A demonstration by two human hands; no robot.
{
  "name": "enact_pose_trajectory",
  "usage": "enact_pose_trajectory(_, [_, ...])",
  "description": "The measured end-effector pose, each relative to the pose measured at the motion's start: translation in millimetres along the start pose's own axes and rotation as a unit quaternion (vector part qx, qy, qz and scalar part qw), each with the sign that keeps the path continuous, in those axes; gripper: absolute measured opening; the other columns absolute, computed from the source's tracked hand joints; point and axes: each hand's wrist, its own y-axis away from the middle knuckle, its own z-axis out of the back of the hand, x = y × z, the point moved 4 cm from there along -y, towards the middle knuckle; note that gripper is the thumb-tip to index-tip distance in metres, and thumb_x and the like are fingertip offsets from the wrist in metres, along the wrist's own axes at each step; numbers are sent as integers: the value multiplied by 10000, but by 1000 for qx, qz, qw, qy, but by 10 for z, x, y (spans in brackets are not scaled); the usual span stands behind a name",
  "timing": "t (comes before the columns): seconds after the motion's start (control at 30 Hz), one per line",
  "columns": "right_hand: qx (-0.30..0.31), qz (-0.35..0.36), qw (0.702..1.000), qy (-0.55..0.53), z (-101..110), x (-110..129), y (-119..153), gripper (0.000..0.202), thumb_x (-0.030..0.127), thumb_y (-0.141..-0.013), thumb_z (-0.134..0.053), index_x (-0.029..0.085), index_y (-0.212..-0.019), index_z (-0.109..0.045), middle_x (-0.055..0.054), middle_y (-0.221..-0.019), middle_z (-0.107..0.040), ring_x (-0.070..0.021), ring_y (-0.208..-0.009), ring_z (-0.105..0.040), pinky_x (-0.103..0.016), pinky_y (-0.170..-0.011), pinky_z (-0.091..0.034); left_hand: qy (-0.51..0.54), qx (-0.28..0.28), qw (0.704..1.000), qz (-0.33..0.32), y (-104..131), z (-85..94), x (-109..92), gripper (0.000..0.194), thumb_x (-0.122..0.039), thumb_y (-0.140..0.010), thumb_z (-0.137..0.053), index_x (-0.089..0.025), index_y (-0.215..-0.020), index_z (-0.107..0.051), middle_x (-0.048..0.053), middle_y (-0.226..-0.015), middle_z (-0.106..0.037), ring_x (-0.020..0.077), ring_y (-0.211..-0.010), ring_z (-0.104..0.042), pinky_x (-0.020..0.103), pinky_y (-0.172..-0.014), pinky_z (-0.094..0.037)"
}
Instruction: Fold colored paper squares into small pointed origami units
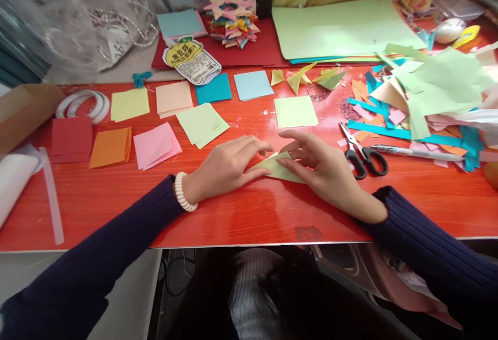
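A small folded piece of light green paper (287,169) lies between my two hands near the front of the red table. My left hand (227,166) pinches its left corner between thumb and fingers. On the other side, my right hand (317,166) has its thumb pressed on the paper, with fingers curled behind it. Just beyond them is a flat light green square (296,112). A fanned stack of green squares (202,125) rests past my left hand. Black-handled scissors (361,153) lie partly open to the right of my right hand.
Stacks of coloured paper squares, including pink (155,145), orange (111,147) and yellow (129,104), spread leftward. A pen (420,152) and a heap of paper scraps (439,83) are at right. Folded yellow pieces (299,78), large green sheets (342,29) and a pile of folded paper shapes (233,21) sit behind.
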Motion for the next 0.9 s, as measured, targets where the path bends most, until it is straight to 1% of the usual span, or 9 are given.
enact_pose_trajectory(0.1, [24, 32, 999, -32, -22, 82, 15, 395, 259, -870, -516, 216, -1246, -403, -54, -945, -619, -155, -844, -645, -288, -738, -564, -13, 17, 999, -33, 6, -34, -40, 160, -217, -925, -397, -138, -966, -530, 54, -892, -614, 134, -832, -560, 257, -731, -450])
enact_pose_trajectory(0.2, [58, 65, 996, -20, -38, 113, 20, 332, 278, -899, -471, 205, -1219, -417, -51, -933, -648, -150, -854, -652, -277, -740, -560, -18, 16, 998, -58, 22, -33, -24, 216, -142, -921, -354, -165, -957, -566, 46, -902, -623, 125, -809, -548, 254, -715, -438])
enact_pose_trajectory(0.3, [73, 98, 989, 89, -27, 77, 10, 292, 271, -908, -451, 178, -1185, -471, -80, -1034, -656, -170, -898, -651, -302, -764, -549, -15, 27, 996, -83, 40, -14, 49, 284, -104, -909, -342, -201, -967, -602, 41, -947, -628, 123, -823, -535, 255, -725, -439])
enact_pose_trajectory(0.43, [142, 182, 947, 223, -37, 42, 18, 422, 346, -859, -540, 142, -1223, -480, -117, -1185, -602, -227, -1067, -582, -370, -879, -504, -29, 50, 994, -91, 50, 31, 190, 313, -71, -870, -366, -220, -904, -639, 20, -985, -649, 144, -886, -516, 284, -775, -446])
enact_pose_trajectory(0.57, [151, 235, 920, 273, -10, 56, 25, 377, 337, -879, -509, 139, -1200, -521, -118, -1194, -603, -223, -1108, -560, -388, -940, -468, -90, 43, 990, -96, 62, 86, 231, 292, -93, -856, -397, -234, -902, -649, 1, -1044, -663, 176, -1037, -513, 371, -891, -412])
enact_pose_trajectory(0.67, [150, 278, 903, 291, -12, 93, 33, 265, 203, -910, -440, 149, -1138, -563, -99, -1129, -641, -206, -1093, -569, -381, -909, -483, -100, 70, 987, -103, 80, 90, 164, 251, -120, -847, -406, -177, -939, -633, 35, -1093, -650, 179, -1059, -551, 342, -903, -441])
enact_pose_trajectory(0.77, [167, 305, 888, 301, -50, 109, 42, 253, 147, -909, -423, 150, -1115, -571, -94, -1087, -651, -206, -1052, -577, -381, -852, -491, -113, 82, 985, -98, 90, 105, 98, 221, -235, -864, -443, -138, -943, -625, 69, -1099, -651, 194, -1042, -589, 326, -891, -477])
enact_pose_trajectory(0.83, [174, 310, 886, 298, -86, 110, 46, 243, 142, -910, -416, 153, -1088, -581, -85, -1039, -659, -198, -993, -586, -371, -815, -491, -122, 91, 983, -101, 92, 116, 74, 258, -324, -874, -460, -133, -920, -627, 76, -1103, -651, 207, -1045, -594, 338, -898, -483])
enact_pose_trajectory(0.9, [159, 293, 900, 281, -113, 110, 37, 226, 152, -910, -415, 154, -1039, -600, -79, -975, -663, -188, -919, -588, -354, -778, -491, -121, 98, 982, -108, 90, 130, 66, 273, -344, -883, -458, -135, -900, -631, 72, -1116, -644, 212, -1075, -576, 340, -911, -477])
